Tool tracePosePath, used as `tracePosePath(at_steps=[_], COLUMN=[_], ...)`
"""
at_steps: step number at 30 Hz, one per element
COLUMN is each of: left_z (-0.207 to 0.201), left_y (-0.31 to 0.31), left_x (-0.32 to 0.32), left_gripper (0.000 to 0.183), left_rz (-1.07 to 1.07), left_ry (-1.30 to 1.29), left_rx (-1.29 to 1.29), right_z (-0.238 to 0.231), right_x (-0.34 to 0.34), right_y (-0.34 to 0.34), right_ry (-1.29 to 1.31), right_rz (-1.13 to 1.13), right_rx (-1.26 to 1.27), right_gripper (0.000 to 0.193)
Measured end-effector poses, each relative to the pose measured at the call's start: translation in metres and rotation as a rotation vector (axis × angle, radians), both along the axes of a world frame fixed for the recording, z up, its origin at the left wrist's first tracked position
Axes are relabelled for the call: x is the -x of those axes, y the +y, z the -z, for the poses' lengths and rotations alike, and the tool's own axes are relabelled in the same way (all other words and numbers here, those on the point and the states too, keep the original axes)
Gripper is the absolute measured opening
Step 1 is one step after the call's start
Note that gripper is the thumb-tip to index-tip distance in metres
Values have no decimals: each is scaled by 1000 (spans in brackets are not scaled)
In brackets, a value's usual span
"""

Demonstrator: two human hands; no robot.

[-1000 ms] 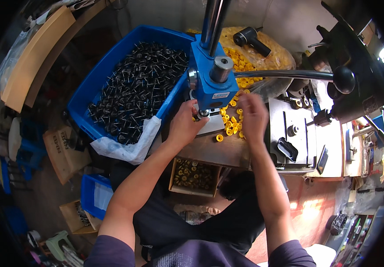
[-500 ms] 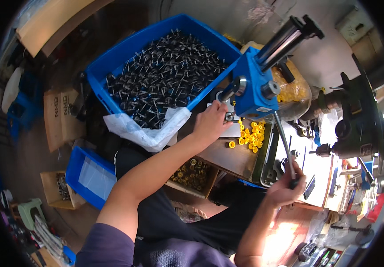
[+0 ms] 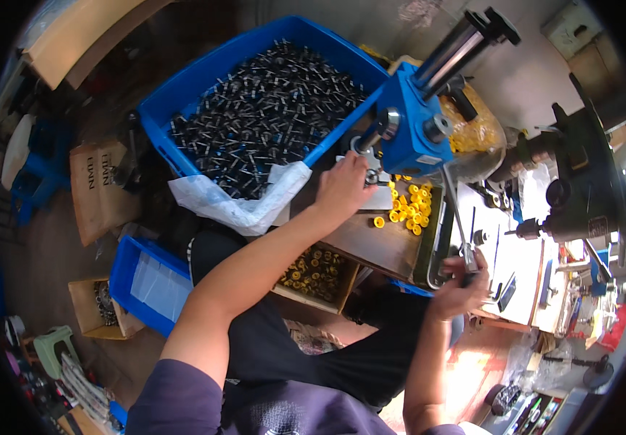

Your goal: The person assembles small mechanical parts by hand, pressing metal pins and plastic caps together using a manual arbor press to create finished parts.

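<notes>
A blue bench press (image 3: 414,130) with a shiny steel column stands on the wooden bench. My left hand (image 3: 343,187) is below its ram, fingers bent together beside a small round metal part (image 3: 372,177). What its fingertips pinch is hidden. The press's long metal lever (image 3: 455,206) slants down toward me. My right hand (image 3: 464,290), a little blurred, is closed round the lever's dark grip. Several small yellow plastic caps (image 3: 411,209) lie loose on the bench, to the right of my left hand.
A large blue bin (image 3: 155,109) of black parts with metal shafts stands behind my left arm, white sheeting (image 3: 244,210) over its near edge. Below the bench sits a box of yellowish parts (image 3: 316,275). A dark green drill press (image 3: 589,181) stands at right, a bag of yellow pieces (image 3: 483,119) behind the press.
My right hand and the lever's end have shifted slightly up and left. My left hand stays under the ram, its fingers a little changed. The whole view has moved slightly.
</notes>
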State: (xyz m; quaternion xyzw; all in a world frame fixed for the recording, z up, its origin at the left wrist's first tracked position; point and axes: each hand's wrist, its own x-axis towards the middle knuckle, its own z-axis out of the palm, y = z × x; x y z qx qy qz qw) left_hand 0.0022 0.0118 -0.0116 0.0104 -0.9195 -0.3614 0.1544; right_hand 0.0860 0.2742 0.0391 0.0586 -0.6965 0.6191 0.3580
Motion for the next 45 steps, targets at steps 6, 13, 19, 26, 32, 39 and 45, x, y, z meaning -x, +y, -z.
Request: tracePosePath(at_steps=[6, 13, 19, 26, 32, 39, 45], left_z=[-11, -9, -18, -9, -13, -6, -1], left_y=[-3, -7, -15, -15, -18, -18, -21], left_x=[1, 7, 1, 7, 4, 4, 3], left_gripper=[39, 42, 35, 34, 34, 37, 37], left_rz=[-35, -81, -41, -21, -33, -60, -47], left_ry=[6, -98, -131, 3, -72, -80, -39], left_rx=[-186, -465, -462, -394, -473, -446, -464], right_z=[-177, 37, 59, 58, 43, 64, 57], right_x=[94, 143, 153, 163, 153, 131, 126], right_y=[-11, -19, -26, -20, -30, -97, -102], right_ry=[142, -353, -474, -579, -420, -98, 46], right_rz=[-794, -225, -280, -353, -265, -311, -347], right_rx=[425, -772, -1143, -1223, -1024, -953, -862], right_gripper=[59, 12, 19, 20, 20, 20, 17])
